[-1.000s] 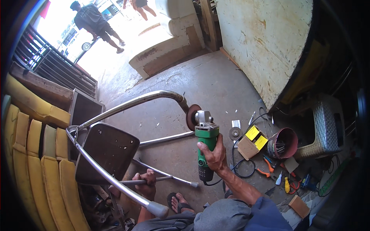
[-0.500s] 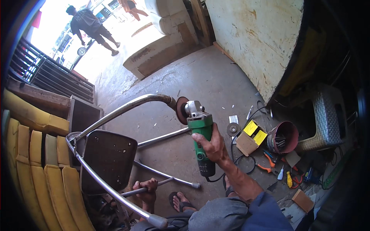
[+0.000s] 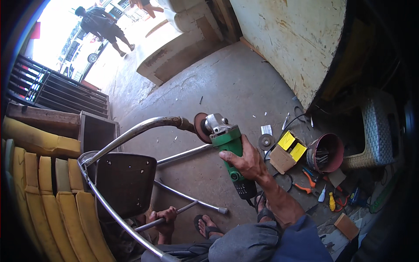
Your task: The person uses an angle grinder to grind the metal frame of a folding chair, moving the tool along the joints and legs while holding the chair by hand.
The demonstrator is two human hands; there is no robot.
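My right hand [image 3: 248,158] is wrapped round the green body of an angle grinder [image 3: 230,153]. Its reddish-brown disc [image 3: 201,127] is up against, or very close to, the darkened end of a bent metal tube; exact contact I cannot tell. That tube belongs to a chair frame [image 3: 144,126] of shiny steel, tipped over with its dark seat board [image 3: 124,182] on the left. My left hand [image 3: 165,219] grips a cross tube of the frame, low and near my knees.
Stacked yellow cushions [image 3: 56,209] line the left. On the right floor lie a yellow box [image 3: 293,146], a loose disc [image 3: 266,142], a reddish bucket [image 3: 327,150], orange-handled pliers [image 3: 306,185] and a yellow screwdriver [image 3: 332,201]. A person [image 3: 102,28] is outside, far left.
The view has shifted slightly. The grinder and tube end sit a little further left, the disc still at the tube's end. The person outside has moved further off. Both grips are unchanged.
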